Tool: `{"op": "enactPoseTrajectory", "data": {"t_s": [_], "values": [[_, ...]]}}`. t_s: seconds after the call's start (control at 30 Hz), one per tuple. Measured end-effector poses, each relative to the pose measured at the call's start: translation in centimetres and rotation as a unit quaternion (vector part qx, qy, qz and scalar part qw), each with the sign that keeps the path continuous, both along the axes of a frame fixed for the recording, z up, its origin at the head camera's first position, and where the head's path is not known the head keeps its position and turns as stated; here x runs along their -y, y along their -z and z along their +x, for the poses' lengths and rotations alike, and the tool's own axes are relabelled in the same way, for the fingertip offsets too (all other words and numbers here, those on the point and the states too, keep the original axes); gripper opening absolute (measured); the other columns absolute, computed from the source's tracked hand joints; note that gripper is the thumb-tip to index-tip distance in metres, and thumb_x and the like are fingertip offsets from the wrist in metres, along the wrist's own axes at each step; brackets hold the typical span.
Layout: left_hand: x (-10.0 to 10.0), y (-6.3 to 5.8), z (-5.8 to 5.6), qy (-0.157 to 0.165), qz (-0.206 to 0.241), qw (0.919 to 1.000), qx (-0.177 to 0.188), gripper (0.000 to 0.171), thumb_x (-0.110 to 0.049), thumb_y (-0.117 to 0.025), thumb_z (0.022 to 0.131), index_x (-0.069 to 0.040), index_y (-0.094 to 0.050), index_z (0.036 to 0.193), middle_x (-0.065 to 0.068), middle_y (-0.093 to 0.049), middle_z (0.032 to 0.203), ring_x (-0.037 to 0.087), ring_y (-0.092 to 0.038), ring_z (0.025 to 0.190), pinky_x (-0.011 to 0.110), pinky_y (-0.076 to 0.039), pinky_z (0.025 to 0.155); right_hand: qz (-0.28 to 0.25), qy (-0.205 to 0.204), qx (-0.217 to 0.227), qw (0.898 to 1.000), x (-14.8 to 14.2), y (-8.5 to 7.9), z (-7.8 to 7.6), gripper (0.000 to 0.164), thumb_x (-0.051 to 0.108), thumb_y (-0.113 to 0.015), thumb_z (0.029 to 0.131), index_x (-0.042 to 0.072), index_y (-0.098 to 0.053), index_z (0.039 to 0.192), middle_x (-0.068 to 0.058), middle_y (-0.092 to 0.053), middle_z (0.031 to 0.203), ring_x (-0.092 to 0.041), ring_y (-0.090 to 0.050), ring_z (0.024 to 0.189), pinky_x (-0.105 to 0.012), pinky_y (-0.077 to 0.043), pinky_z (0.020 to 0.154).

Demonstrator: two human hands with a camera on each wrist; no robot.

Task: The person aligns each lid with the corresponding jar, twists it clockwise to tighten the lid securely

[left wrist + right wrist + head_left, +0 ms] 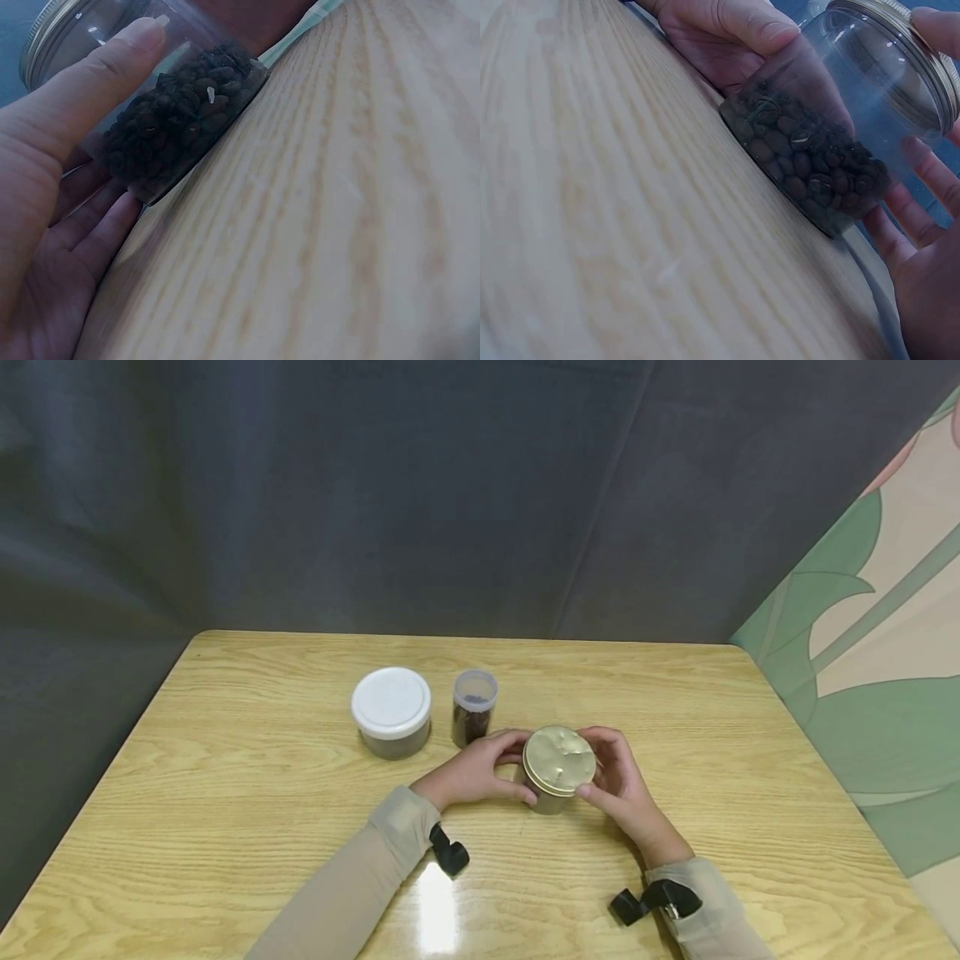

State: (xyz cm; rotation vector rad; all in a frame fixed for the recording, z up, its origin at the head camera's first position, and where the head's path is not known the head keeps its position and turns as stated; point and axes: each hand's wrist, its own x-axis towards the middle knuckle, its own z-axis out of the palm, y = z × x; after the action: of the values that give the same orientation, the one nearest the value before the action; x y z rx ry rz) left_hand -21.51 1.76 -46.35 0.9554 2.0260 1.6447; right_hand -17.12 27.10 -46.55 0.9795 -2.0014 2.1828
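A clear jar (550, 802) with a dented gold lid (559, 760) stands upright on the table between both hands. Dark brown coffee beans (810, 161) fill its lower part in the right wrist view. My left hand (480, 770) grips the jar from the left, its thumb against the clear wall and its fingers round the far side. From the right, my right hand (626, 789) holds the jar with the thumb on the lid's rim and the fingers curved behind. The lid sits on the jar's mouth.
A small clear container (472, 718) with dark contents stands just behind my left hand. Farther left is a round tub (393, 745) under a white lid (392, 700). The wooden table (225, 760) meets a dark curtain at the back and a patterned cloth at the right.
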Motion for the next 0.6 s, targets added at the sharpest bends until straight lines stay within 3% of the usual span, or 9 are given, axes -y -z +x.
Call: {"op": "enactPoseTrajectory", "data": {"t_s": [0.13,0.27,0.37,0.6], "values": [[-0.05,-0.05,0.03,-0.003,-0.003,1.0000,0.002,0.079,-0.006,-0.088,0.078,-0.003,-0.048,0.146,0.007,-0.052,0.146,0.015,-0.054,0.132,0.021,-0.044,0.109,0.004,0.002,-0.006,1.000,-0.05,0.06,0.00,0.072,0.005,-0.073,0.092,-0.011,-0.026,0.143,-0.004,-0.046,0.140,-0.015,-0.045,0.129,-0.024,-0.041,0.110],[-0.07,-0.06,0.04,-0.006,-0.010,0.9999,0.003,0.079,-0.006,-0.088,0.078,-0.004,-0.048,0.146,0.007,-0.052,0.146,0.015,-0.054,0.131,0.020,-0.045,0.109,0.025,0.009,0.003,1.000,-0.14,-0.12,0.14,0.063,0.002,-0.058,0.096,-0.006,-0.026,0.150,-0.003,-0.046,0.141,-0.015,-0.043,0.131,-0.024,-0.041,0.108],[-0.05,-0.02,0.03,-0.007,-0.014,0.9999,0.002,0.079,-0.007,-0.088,0.078,-0.004,-0.048,0.146,0.007,-0.052,0.146,0.015,-0.055,0.131,0.020,-0.045,0.108,0.042,0.017,0.009,0.999,-0.22,-0.16,0.14,0.065,-0.001,-0.048,0.091,-0.004,-0.027,0.153,-0.001,-0.047,0.141,-0.015,-0.043,0.132,-0.025,-0.041,0.107],[-0.01,0.21,-0.10,-0.003,-0.009,0.9999,-0.003,0.079,-0.008,-0.088,0.079,-0.004,-0.047,0.147,0.007,-0.052,0.146,0.015,-0.054,0.131,0.021,-0.044,0.109,0.056,0.018,0.003,0.998,-0.20,-0.12,-0.04,0.064,-0.003,-0.044,0.089,-0.006,-0.032,0.153,-0.001,-0.048,0.147,-0.015,-0.044,0.135,-0.025,-0.037,0.112]]}}
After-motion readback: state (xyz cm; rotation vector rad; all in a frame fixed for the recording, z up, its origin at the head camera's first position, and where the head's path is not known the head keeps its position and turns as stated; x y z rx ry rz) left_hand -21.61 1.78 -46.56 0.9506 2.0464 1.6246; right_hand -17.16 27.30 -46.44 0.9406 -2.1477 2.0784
